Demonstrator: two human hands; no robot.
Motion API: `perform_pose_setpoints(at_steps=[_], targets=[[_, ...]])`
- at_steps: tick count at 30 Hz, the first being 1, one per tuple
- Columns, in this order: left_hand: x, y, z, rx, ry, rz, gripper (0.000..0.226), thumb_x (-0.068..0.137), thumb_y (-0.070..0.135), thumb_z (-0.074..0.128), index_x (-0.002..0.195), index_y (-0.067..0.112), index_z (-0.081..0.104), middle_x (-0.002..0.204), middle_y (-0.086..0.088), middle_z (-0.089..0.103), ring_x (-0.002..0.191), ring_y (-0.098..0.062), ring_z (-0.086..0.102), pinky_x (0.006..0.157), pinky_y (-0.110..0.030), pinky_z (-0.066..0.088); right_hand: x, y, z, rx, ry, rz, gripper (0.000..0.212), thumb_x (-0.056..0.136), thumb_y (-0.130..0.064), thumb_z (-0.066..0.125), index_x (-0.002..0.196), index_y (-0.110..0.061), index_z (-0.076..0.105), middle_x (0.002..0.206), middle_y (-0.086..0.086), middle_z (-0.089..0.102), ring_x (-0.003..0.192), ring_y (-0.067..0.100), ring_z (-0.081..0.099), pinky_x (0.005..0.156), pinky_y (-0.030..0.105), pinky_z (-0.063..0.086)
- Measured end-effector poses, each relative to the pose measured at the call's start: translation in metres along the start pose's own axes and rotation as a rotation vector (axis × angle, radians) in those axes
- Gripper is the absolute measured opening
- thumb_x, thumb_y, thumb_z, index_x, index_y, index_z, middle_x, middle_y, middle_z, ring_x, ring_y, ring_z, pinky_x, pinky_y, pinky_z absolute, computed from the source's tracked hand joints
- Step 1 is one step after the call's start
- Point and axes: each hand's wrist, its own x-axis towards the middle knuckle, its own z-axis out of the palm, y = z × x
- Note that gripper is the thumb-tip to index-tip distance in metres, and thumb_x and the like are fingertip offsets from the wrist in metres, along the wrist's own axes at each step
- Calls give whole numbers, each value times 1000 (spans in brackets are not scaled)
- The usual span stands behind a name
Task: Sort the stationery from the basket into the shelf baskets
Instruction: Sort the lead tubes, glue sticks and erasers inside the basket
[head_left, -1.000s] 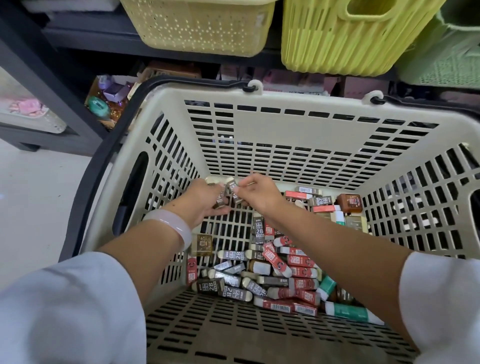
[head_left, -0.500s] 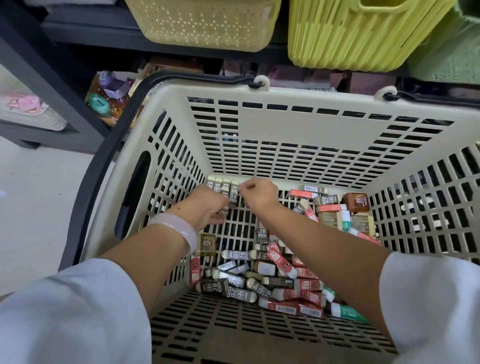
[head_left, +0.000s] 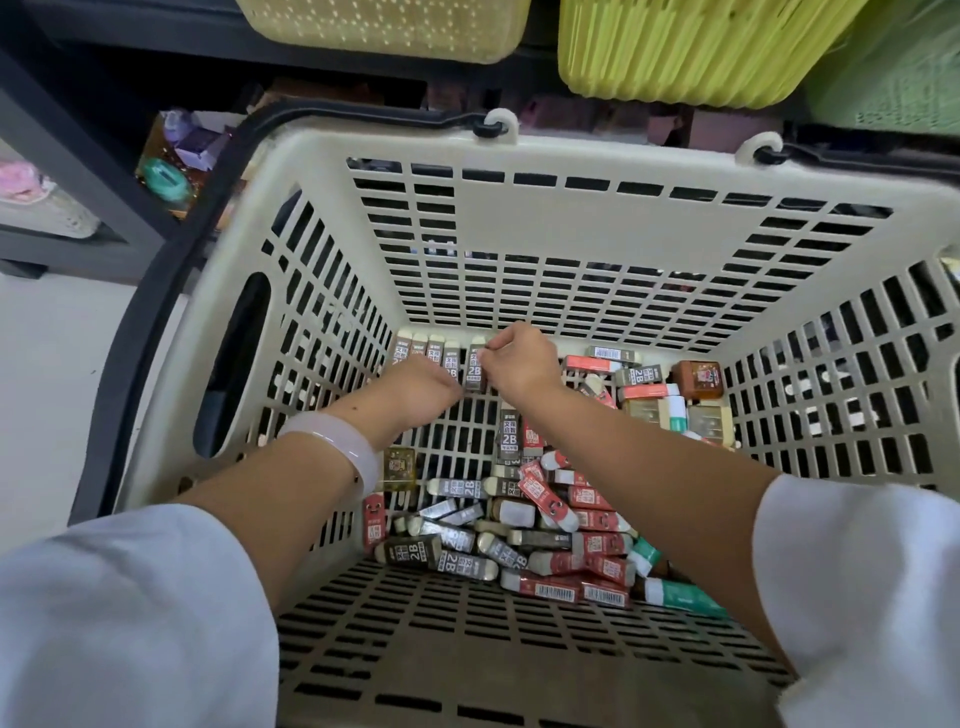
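A large beige slotted basket (head_left: 571, 218) fills the view, with a heap of wrapped erasers (head_left: 524, 530) in grey, red, brown and green sleeves on its floor. Against the far wall, at the left, stands a row of several grey 2B erasers (head_left: 421, 351). My left hand (head_left: 421, 387) lies against the front of that row, fingers curled round the erasers. My right hand (head_left: 519, 358) pinches the top of the rightmost grey 2B eraser (head_left: 475, 369) at the end of the row.
Above the basket a dark shelf carries a pale yellow perforated basket (head_left: 384, 26), a lime ribbed basket (head_left: 696, 47) and a green one (head_left: 893, 67). A black handle (head_left: 171, 270) curves along the beige basket's left side. Small goods (head_left: 176, 161) sit on the lower shelf.
Both hands moved toward the far wall with the grey erasers, which now stand in a lined-up row. The camera has leaned in closer over the basket.
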Motion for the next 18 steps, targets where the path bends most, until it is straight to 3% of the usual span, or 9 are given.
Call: perform_pose_setpoints(at_steps=[1,3,5,8,11,13,15,18], targets=[[0,0,1,26,-33,19,19,93,13,48,102,13,64,94,-5,51,84,-16,46,63,-19,35,1,-1,3,-32,4,-9,6,89,-16,59,92,-11,59,98,7,63,89,19,58,81,28,48],[1,0,2,77,-54,38,25,94,14,47,113,15,63,96,-3,52,86,-15,46,64,-20,34,3,-3,8,-74,13,-15,11,89,-17,59,92,-7,63,99,7,65,92,20,59,78,27,45],[1,0,2,100,-51,34,33,94,12,46,124,11,58,109,-7,58,102,-18,51,79,-23,39,4,-6,12,-107,24,-16,11,89,-15,58,89,-7,66,93,5,65,86,17,58,73,27,45],[0,0,3,99,-36,29,36,93,10,47,129,9,53,137,-9,49,126,-23,44,104,-29,30,5,-7,10,-171,-27,-25,18,89,-8,53,79,-4,68,83,9,65,73,17,56,65,26,46],[0,-1,3,114,-33,29,34,94,12,46,127,8,55,139,-8,48,127,-24,43,106,-34,30,5,-6,-4,-212,-90,-68,24,90,-3,47,84,-3,69,89,11,66,71,19,56,61,27,47],[-2,0,1,168,-14,46,28,94,13,47,118,8,61,131,-7,54,118,-23,50,102,-34,37,2,-7,-22,-307,-129,-223,25,91,-4,46,100,-5,69,100,8,68,63,11,54,57,18,43],[-5,1,2,304,-38,111,23,93,14,50,110,9,64,120,-5,60,104,-20,56,93,-30,44,-2,-6,-41,-485,-305,-418,26,92,-10,48,112,-9,66,111,4,67,72,5,58,67,13,41],[-12,0,12,541,-244,206,23,91,16,53,111,9,63,116,-4,62,94,-14,55,83,-21,41,-10,3,-57,-754,-620,-622,34,92,-9,50,124,-15,58,123,2,60,105,9,52,88,17,31]])
